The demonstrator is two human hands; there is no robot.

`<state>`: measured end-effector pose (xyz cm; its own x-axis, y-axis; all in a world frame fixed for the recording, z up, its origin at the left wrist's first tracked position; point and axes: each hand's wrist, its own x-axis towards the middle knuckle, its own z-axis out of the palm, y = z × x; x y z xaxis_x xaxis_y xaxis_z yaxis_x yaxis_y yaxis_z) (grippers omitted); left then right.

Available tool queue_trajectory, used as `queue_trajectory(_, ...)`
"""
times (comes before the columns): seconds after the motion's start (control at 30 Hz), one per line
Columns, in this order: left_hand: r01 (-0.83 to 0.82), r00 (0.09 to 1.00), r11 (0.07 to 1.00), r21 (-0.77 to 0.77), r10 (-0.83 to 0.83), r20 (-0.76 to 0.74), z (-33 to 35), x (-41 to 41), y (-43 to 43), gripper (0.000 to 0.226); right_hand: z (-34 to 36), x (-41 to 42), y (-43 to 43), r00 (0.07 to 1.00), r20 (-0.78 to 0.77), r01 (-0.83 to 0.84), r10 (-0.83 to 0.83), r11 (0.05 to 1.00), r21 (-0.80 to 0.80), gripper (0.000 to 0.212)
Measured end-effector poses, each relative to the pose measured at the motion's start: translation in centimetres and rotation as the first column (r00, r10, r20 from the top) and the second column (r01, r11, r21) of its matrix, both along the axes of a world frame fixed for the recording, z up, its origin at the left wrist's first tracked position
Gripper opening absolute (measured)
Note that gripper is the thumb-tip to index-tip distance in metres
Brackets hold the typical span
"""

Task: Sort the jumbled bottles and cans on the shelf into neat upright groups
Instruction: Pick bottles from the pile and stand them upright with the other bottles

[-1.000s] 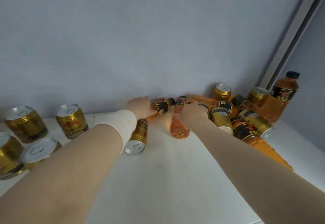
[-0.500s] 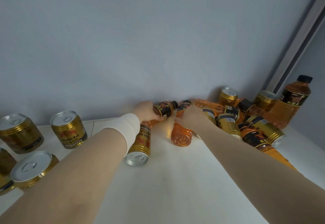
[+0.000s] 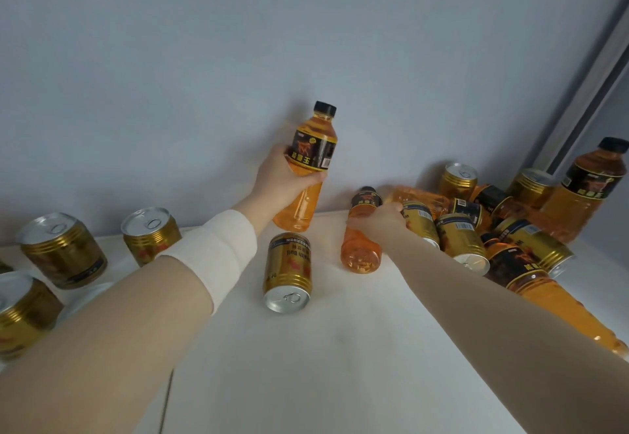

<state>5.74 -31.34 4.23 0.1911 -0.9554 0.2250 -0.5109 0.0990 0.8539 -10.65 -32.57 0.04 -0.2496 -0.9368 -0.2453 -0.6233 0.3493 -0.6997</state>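
Note:
My left hand (image 3: 284, 180) grips an orange drink bottle (image 3: 311, 161) with a black cap and dark label, held upright just above the white shelf (image 3: 340, 348) near the back wall. My right hand (image 3: 383, 222) rests on a second orange bottle (image 3: 360, 239) that lies on its side, base toward me. A gold can (image 3: 287, 272) lies on its side between my arms. Right of my right hand is a jumble of lying gold cans (image 3: 461, 241) and orange bottles (image 3: 531, 280). Several gold cans stand upright at the left (image 3: 63, 250).
A tall orange bottle (image 3: 589, 192) stands upright in the back right corner beside a grey metal rail (image 3: 585, 86). Two more gold cans (image 3: 457, 178) stand behind the jumble. The grey wall closes the shelf at the back.
My left hand has lifted its bottle off the shelf and turned it upright. My right hand stays on the lying bottle. The view has shifted slightly.

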Motion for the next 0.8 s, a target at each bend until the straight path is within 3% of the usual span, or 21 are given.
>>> queue_trajectory(0.13,-0.012,0.999,0.998,-0.067,0.008,-0.048,1.6,-0.6,2.6,0.063,-0.5,-1.5,1.2,0.928,0.372,0.048,-0.031,0.998,-0.037,0.091)
queue_trajectory(0.23,-0.028,0.998,0.994,-0.103,0.022,-0.066,2.2,-1.9,5.6,0.064,-0.5,-3.2,3.9,0.875,0.481,0.026,0.062,0.985,-0.173,0.083)
queue_trajectory(0.33,-0.061,0.994,0.99,-0.128,0.048,-0.101,2.0,-3.5,9.0,0.068,-0.4,-5.5,7.9,0.913,0.353,-0.046,0.202,0.913,-0.406,0.078)
queue_trajectory(0.43,-0.088,0.994,0.986,-0.144,0.077,-0.083,0.8,-5.3,11.9,0.068,-1.2,-8.0,11.2,0.917,0.275,-0.104,0.29,0.837,-0.537,0.074)
queue_trajectory(0.6,-0.174,0.982,0.977,-0.125,0.162,-0.099,-2.4,-8.7,15.6,0.067,-3.1,-11.9,14.6,0.901,0.174,-0.236,0.398,0.785,-0.573,0.086)
queue_trajectory(0.8,-0.211,0.975,0.969,-0.132,0.198,-0.1,-4.8,-12.8,18.4,0.071,-4.5,-13.5,15.6,0.853,0.183,-0.289,0.489,0.735,-0.614,0.095)
